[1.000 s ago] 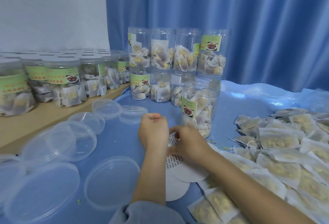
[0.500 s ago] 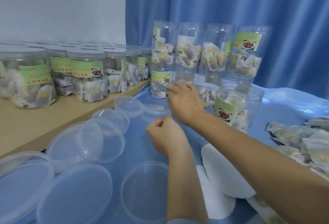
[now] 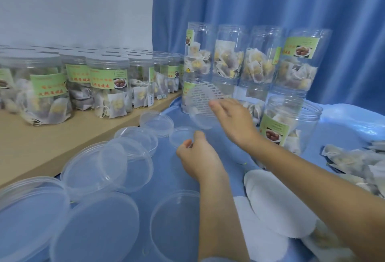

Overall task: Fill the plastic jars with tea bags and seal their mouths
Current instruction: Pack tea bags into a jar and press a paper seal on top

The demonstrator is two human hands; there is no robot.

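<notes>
raised now, right hand (image 3: pixel 233 120) pinches round printed seal disc (image 3: pixel 205 104) (translucent); left hand (image 3: pixel 198 157) curled, empty.

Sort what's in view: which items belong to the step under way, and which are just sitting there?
In use:
- right hand, holding the round printed seal disc
- left hand, fingers curled
- open filled jar, not yet sealed
- loose clear lids

Lying about:
- lidded jars on the wooden shelf
- stacked filled jars
- loose tea bags
- white discs
</notes>
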